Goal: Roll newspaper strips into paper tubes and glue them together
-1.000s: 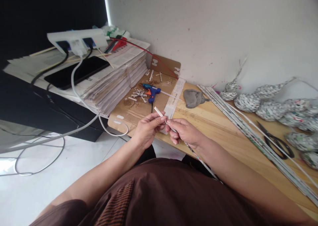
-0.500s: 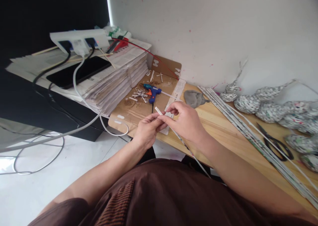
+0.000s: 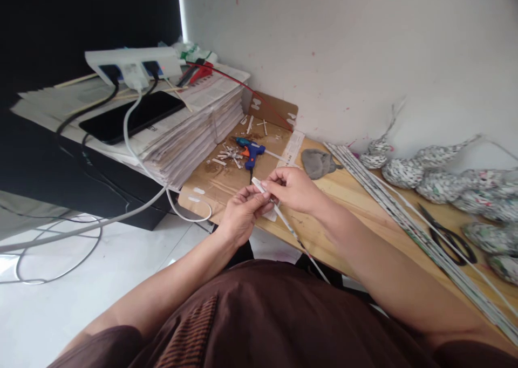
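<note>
"What have those hands got?"

"A paper strip (image 3: 290, 228). The left hand (image 3: 243, 210) pinches it between thumb and fingers, close to its pale upper end."

"And the right hand (image 3: 294, 189)?"

"Closed on it too, just beside the left. The thumb presses on the strip by that end, and the fingers are bent behind. I can't make out every fingertip from here."

"Where does the rest of it run?"

"Slanting down from beneath the right hand, across the near edge of the table (image 3: 348, 190), towards the brown top (image 3: 263, 308). I lose it there."

"What's the blue thing past the hands?"

"A glue gun (image 3: 254, 155), lying on the cardboard (image 3: 214, 192). There's a heap of pale scraps (image 3: 231, 154) beside it, and a few more nearer the wall (image 3: 343, 49)."

"And the grey lump?"

"A cloth (image 3: 318, 163), I'd say, on the bare wood to the right of the gun."

"There's plenty on that side."

"Yes. Long thin rods (image 3: 388, 202) lie in a slanting bundle, with scissors (image 3: 450, 239) beyond them and a row of woven pieces (image 3: 404, 171) along the wall."

"And over to the left?"

"A thick stack of papers (image 3: 194, 141). A phone (image 3: 133, 117) lies flat on top, and behind it sits a socket block (image 3: 131, 65) with plugs in it."
</note>
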### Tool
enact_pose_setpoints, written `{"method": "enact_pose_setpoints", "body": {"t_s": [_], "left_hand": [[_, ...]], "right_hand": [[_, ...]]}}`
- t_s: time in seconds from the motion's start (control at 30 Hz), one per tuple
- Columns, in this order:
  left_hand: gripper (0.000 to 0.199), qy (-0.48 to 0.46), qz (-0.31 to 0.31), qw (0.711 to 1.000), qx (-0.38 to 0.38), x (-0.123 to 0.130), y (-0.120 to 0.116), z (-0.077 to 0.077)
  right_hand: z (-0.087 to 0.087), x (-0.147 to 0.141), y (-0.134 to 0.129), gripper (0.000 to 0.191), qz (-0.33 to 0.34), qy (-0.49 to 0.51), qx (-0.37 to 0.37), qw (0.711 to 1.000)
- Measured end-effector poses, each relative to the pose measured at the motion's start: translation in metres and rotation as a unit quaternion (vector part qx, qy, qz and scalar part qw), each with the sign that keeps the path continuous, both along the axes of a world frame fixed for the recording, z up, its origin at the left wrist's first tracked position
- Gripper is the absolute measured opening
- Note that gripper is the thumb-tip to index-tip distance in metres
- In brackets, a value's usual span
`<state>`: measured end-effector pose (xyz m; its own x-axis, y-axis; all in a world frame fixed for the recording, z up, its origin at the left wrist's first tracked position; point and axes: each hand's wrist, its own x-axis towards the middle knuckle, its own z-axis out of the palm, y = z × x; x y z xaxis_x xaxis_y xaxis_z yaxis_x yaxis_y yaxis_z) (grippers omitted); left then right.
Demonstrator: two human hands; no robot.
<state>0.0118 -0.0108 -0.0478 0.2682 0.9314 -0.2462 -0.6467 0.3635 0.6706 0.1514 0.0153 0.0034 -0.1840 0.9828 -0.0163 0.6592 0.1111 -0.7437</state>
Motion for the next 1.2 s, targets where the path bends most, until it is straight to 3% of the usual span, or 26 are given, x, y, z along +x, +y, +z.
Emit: {"method": "enact_pose_setpoints", "body": {"t_s": [0.33,0.57,0.73,0.83,1.0,1.2], "left_hand": [[0.023,0.005,0.002,1.0,0.002,-0.007,0.001,0.001],[0.021,-0.008,0.023,1.0,-0.012,-0.009,0.004,-0.001],[0.02,-0.011,0.036,0.999,-0.025,-0.013,0.005,-0.002],[0.017,-0.014,0.04,0.998,-0.034,-0.017,0.006,-0.003],[0.015,-0.006,0.029,0.999,-0.036,-0.022,0.009,-0.002],[0.007,-0.019,0.037,0.997,-0.061,-0.025,0.011,0.001]], "right_hand": [[-0.009,-0.005,0.01,0.024,0.015,0.054,-0.069,0.996],[0.002,-0.016,0.003,0.021,0.018,-0.067,0.078,0.995],[0.001,-0.021,-0.003,0.02,0.022,-0.037,0.091,0.995],[-0.006,-0.02,-0.012,0.022,0.021,0.029,0.067,0.997],[-0.021,-0.01,-0.029,0.03,0.029,0.049,-0.027,0.998],[-0.03,-0.007,-0.034,0.031,0.022,0.142,-0.139,0.98]]}}
